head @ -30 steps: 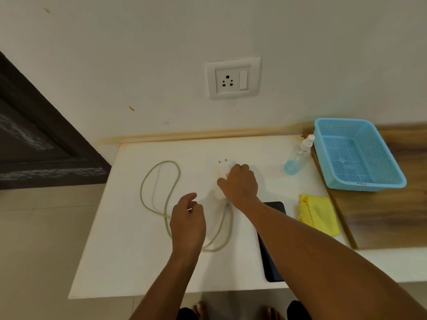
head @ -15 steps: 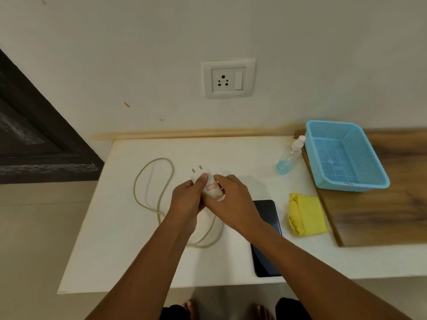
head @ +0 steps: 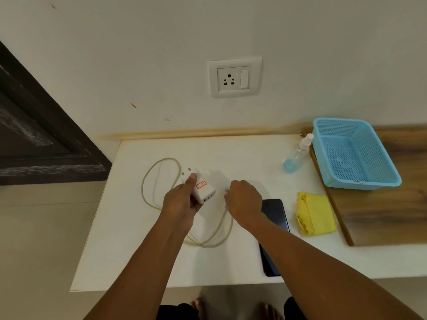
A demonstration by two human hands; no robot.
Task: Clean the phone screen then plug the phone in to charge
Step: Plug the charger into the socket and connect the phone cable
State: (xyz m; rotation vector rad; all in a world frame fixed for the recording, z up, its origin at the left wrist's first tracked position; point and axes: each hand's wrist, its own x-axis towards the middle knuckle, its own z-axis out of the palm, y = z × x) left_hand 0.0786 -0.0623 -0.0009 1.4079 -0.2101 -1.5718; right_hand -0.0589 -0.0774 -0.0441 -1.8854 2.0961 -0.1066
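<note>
My left hand holds a white charger adapter with a red label above the white table, prongs pointing away to the upper left. My right hand is just to its right, fingers pinched on the plug end of the pale cable; the cable loops over the table on the left and below both hands. The dark phone lies flat on the table under my right forearm, partly hidden. A yellow cloth lies right of the phone. The wall socket sits above the table.
A clear spray bottle with blue liquid lies near the back right of the table. An empty blue plastic basket rests on a wooden board at the right. A dark frame stands at the left.
A second ago my right hand covered the adapter on the table. My left hand then took the adapter and lifted it; my right hand has pulled away rightward holding the cable end.
</note>
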